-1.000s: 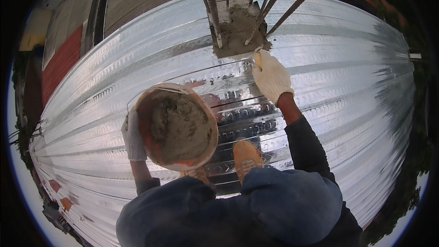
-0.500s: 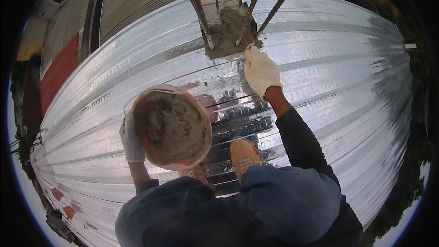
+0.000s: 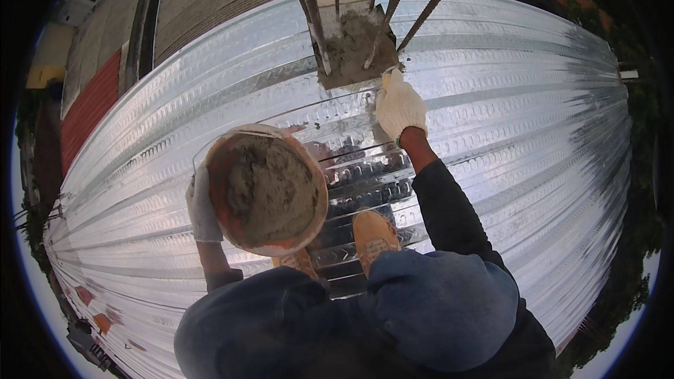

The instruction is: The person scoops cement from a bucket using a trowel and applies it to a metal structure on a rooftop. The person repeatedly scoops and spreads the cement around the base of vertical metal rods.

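Observation:
At the left of my knees an orange bucket [image 3: 317,214] of wet grey mortar [image 3: 277,189] stands tilted toward me. My left hand [image 3: 203,207], in a pale knitted glove, grips the bucket's left side, its fingers partly hidden. My right hand [image 3: 401,107], in a cream knitted glove, is closed at the near right corner of a mortar-filled opening [image 3: 354,52]. A yellowish handle [image 3: 386,80] pokes out by its thumb, apparently a small trowel's; the blade is mostly hidden. Several ribbed steel bars [image 3: 430,10] rise from the mortar.
Shiny corrugated metal decking [image 3: 505,98] spreads around me. My tan shoes [image 3: 375,238] stand on it, close to the bucket. Beyond its far edge lie a grey ribbed roof [image 3: 217,7] and a red panel [image 3: 93,109]. Dark foliage lines the right rim.
The right hand stays at the opening's near right corner and has turned slightly, its wrist a little to the left. The bucket and left hand have shifted slightly up in view.

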A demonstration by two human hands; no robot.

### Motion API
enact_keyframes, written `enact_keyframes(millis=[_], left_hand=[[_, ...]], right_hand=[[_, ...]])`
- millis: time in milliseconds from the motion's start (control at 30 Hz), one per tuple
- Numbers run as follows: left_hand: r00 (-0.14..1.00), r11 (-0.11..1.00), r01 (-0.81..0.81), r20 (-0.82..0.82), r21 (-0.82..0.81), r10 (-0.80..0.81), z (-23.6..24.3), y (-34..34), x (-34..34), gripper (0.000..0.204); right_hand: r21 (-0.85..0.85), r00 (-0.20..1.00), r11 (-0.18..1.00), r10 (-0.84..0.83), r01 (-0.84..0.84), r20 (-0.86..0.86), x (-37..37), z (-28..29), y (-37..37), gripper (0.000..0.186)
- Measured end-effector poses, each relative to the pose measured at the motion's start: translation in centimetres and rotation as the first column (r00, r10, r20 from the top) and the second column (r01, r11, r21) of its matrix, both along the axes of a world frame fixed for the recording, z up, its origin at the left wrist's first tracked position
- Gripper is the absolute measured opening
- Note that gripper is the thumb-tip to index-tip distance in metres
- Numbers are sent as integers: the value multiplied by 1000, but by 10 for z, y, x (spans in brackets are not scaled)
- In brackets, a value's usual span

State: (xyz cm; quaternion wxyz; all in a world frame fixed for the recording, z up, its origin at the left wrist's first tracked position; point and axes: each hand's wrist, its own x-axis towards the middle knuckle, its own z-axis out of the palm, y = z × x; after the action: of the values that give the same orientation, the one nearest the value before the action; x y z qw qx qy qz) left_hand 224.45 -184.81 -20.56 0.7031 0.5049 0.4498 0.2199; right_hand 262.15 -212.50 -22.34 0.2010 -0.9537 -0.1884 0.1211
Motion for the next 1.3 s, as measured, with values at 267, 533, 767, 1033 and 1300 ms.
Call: enact_keyframes(millis=[267, 533, 767, 1033, 1300], left_hand=[[980, 989, 10, 198, -148, 20, -5, -1, -24, 61], [981, 991, 81, 185, -109, -60, 43, -37, 22, 61], [978, 983, 181, 105, 3, -181, 100, -78, 71, 60], [971, 982, 179, 151, 54, -185, 103, -90, 91, 63], [968, 982, 182, 169, 44, -187, 107, -99, 98, 57]], right_hand=[[248, 999, 968, -39, 36, 6, -54, 30, -74, 58], [227, 941, 962, 210, -151, -265, -123, 99, -180, 31], [-191, 758, 737, 649, -648, -67, -72, 179, -67, 30], [70, 447, 545, 747, -835, -492, -96, 183, -58, 41], [173, 311, 666, 541, -726, -782, -100, 199, -52, 46]])
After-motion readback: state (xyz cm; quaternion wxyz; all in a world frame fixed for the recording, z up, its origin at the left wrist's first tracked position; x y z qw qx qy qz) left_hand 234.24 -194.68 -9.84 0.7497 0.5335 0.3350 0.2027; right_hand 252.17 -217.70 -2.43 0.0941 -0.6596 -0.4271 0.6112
